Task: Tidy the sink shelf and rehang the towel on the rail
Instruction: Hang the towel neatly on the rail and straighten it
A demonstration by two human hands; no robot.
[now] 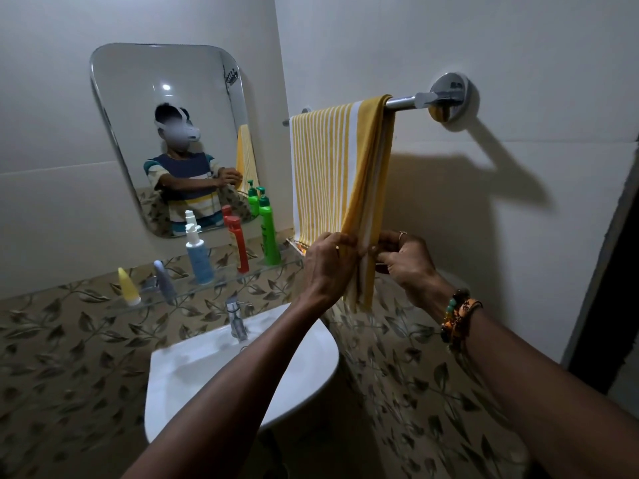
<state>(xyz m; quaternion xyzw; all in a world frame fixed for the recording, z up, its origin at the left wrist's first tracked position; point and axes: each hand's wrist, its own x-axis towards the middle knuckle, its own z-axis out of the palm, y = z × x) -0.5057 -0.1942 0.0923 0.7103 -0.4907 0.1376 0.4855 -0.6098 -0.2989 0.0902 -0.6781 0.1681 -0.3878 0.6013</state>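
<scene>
1. Fingers [347, 242] of our left hand [328, 261] curl round the lower part of the towel [339, 167]. The fingers [387, 238] of our right hand [403, 262] pinch its bunched edge just beside them. Both hands hold cloth, and neither is spread wide.
2. We see the yellow-and-white striped towel draped over the chrome rail [401, 102] on the right-hand wall. Its left part lies flat, its right part is gathered into folds, and its tail hangs below our hands.
3. We judge the step in hand to be the rehanging, near its finish: the towel is over the rail and we are straightening its lower end.
4. On the glass shelf [242, 276] to the left, under the mirror [166, 98], the green bottle [269, 233], red bottle [238, 243] and spray bottle [198, 257] stand upright in a row. Two tubes [128, 286] stand further left. We take the shelf as tidied.
5. The next move, as we judge it, calls for easing the gathered folds rightward along the rail. The pull downward should be gentle and even so the cloth does not slide off, and then we let go.
6. Our forearms rise from the near edge and converge toward the far wall above the sink [214, 368]. The back of the left hand faces us. The right wrist, wearing beaded bracelets [456, 312], is bent leftward, with only the towel's fold between the two hands.
</scene>
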